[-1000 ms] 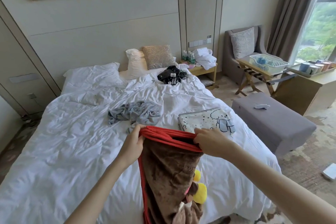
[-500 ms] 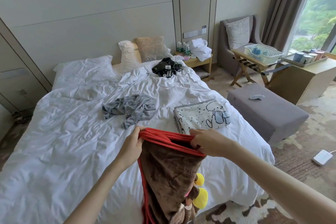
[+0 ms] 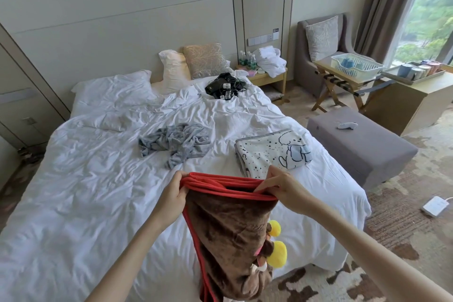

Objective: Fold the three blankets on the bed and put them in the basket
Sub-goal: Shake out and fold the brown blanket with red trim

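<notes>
1. Bed (image 3: 85,203) under a creased white duvet, filling most of the view, with all three blankets on or over its foot half
2. Grey bench (image 3: 362,144) on the carpet just beside the bed's right edge, a small white item lying on top
3. Brown blanket (image 3: 228,233) with red trim, held up over the bed's foot edge towards the right corner, gathered in several layers along the top and hanging down past the mattress; yellow plush parts showing on its right side
4. White printed blanket (image 3: 269,152), folded into a flat rectangle, lying close to the bed's right edge, just beyond the right hand
5. Grey blanket (image 3: 176,144), crumpled and unfolded, in the middle of the bed, apart from the folded one
6. Basket (image 3: 355,67), white plastic, off the bed on a wooden folding stand by the armchair, well apart from every blanket; blue things inside, kind unclear
7. Left hand (image 3: 171,196) gripping the left end of the bunched red trim, fingers curled round it
8. Right hand (image 3: 284,189) pinching the right end of the trim between thumb and fingertips, fingers pressed together
</notes>
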